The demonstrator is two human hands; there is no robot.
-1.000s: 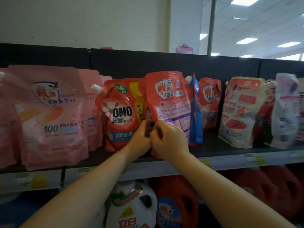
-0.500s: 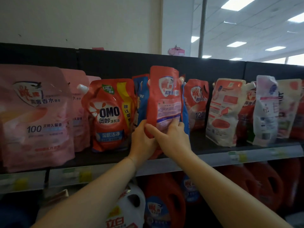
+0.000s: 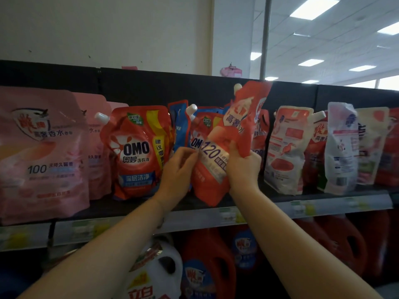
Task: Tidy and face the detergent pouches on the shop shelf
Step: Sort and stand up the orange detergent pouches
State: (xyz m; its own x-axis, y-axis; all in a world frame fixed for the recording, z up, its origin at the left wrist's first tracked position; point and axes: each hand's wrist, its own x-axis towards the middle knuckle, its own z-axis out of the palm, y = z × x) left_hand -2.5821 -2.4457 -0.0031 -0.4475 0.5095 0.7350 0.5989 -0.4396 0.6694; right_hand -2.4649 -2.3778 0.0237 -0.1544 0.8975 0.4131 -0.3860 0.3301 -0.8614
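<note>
Left hand (image 3: 179, 169) pinches the edge of a tilted red pouch (image 3: 208, 182) at the shelf (image 3: 129, 207) — fingers of the right hand (image 3: 243, 167) curl round its side; soft, floppy, probably best supported low.

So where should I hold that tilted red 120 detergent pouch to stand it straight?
Pinch both side seams at mid-height, coming from the front: the red soft plastic pouch leans right with its white spout up, and the right hand grips its right edge.
</note>
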